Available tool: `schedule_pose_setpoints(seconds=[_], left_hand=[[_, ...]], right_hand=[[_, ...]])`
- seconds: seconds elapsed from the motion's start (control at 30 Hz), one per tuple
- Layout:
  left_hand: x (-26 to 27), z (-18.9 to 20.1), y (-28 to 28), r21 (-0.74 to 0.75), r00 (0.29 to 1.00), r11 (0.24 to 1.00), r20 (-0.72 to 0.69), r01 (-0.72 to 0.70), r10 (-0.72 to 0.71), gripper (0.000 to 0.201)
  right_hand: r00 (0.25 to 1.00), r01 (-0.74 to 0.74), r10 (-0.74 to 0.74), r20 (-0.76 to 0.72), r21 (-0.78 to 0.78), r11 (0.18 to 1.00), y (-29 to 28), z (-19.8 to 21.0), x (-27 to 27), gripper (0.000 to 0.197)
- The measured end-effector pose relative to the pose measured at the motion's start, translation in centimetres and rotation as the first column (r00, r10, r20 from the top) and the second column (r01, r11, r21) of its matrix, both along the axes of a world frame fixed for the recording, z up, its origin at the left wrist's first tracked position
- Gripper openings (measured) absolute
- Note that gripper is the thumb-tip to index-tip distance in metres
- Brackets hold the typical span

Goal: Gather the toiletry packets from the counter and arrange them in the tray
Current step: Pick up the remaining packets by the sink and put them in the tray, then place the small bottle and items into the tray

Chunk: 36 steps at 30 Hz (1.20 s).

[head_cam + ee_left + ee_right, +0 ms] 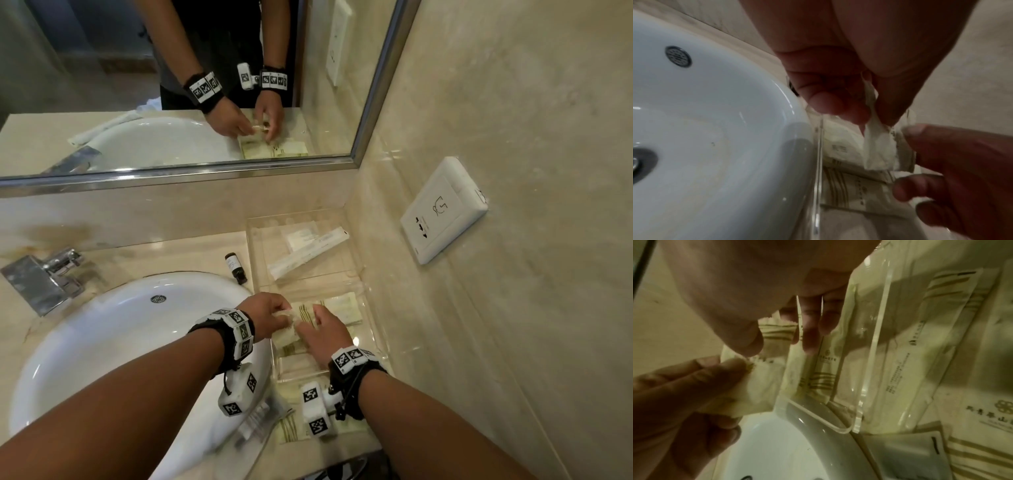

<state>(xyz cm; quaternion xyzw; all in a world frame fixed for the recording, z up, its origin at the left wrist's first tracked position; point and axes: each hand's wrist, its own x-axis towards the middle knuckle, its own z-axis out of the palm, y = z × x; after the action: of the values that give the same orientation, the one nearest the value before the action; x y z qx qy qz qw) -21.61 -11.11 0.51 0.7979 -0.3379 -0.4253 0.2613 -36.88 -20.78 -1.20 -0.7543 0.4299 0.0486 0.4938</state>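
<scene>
We've got both hands over the near end of the clear tray [371, 346], w/ one small cream packet [286, 316] held between them. Our left hand [270, 313] pinches its left end btwn thumb & fingertips; our right hand [322, 330] has the thumb at its other end, fingers curled down into the tray onto the striped packets [306, 313] already lying there. The held packet hangs just above those, inside the tray's left wall, right next to the white sink [102, 329]. At the tray's far end lie a long white sachet [308, 251] & a flat white packet [303, 237]. More packets [291, 430] sit on the counter near our wrists, outside the tray. A small dark bottle [235, 267] stands btwn sink & tray
</scene>
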Motion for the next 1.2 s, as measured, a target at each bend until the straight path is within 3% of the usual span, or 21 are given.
schedule_pose_setpoints(seconds=[0.1, 0.2, 0.27, 0.37, 0.5, 0.6, 0.67, 0.73, 0.77, 1.0, 1.2], left_hand=[[-0.4, -0.4, -1.0, -0.006, 1.000, 1.000, -0.003, 0.025, -0.025, 0.008], [-0.1, -0.8, -1.6, 0.040, 0.994, 0.998, 0.095, 0.046, -0.049, 0.006], [0.2, -0.9, -1.7, 0.077, 0.980, 0.997, 0.192, 0.027, -0.041, 0.009], [0.8, -1.3, -1.1, 0.101, 0.958, 0.994, 0.288, -0.035, 0.004, 0.019], [1.6, -1.1, -0.6, 0.119, 0.928, 0.993, 0.371, -0.014, -0.032, 0.014], [1.3, -1.1, -0.7, 0.130, 0.929, 0.984, 0.334, 0.122, -0.159, 0.018], [0.7, -1.2, -1.0, 0.142, 0.916, 0.969, 0.321, 0.203, -0.239, 0.024], [0.1, -1.3, -1.4, 0.150, 0.905, 0.958, 0.319, 0.243, -0.280, 0.028], [-0.2, -1.3, -1.6, 0.163, 0.899, 0.953, 0.322, 0.258, -0.298, 0.031], [-1.2, -1.7, -2.1, 0.306, 0.858, 0.906, 0.333, 0.293, -0.390, 0.043], [0.8, -1.2, -2.3, 0.145, 0.906, 0.965, 0.336, 0.219, -0.256, 0.032]], right_hand=[[0.996, 0.085, -0.084, 0.023, -0.035, 0.996, -1.0, -1.4, -0.1, 0.058], [0.988, 0.156, -0.157, 0.016, 0.008, 0.988, -1.6, -1.6, 0.0, 0.046], [0.988, 0.156, -0.156, -0.009, 0.006, 0.988, -1.8, -0.9, 0.4, 0.039], [0.990, 0.127, -0.130, -0.054, -0.057, 0.990, -2.3, -0.7, 1.0, 0.046], [0.985, 0.122, -0.131, -0.111, -0.079, 0.989, -3.1, -1.3, 1.5, 0.045], [0.984, 0.060, -0.080, -0.162, -0.127, 0.990, -3.2, -1.3, 1.9, 0.031], [0.978, 0.025, -0.055, -0.199, -0.151, 0.988, -3.3, -0.9, 2.4, 0.001], [0.976, 0.028, -0.068, -0.208, -0.190, 0.981, -3.2, -0.9, 2.6, 0.027], [0.976, 0.043, -0.086, -0.202, -0.207, 0.977, -3.2, -1.0, 2.7, 0.031], [0.982, -0.029, -0.011, -0.187, -0.211, 0.977, -2.4, -0.7, 3.4, 0.024], [0.998, 0.053, -0.060, -0.014, -0.300, 0.952, -5.1, 1.9, 5.9, 0.027]])
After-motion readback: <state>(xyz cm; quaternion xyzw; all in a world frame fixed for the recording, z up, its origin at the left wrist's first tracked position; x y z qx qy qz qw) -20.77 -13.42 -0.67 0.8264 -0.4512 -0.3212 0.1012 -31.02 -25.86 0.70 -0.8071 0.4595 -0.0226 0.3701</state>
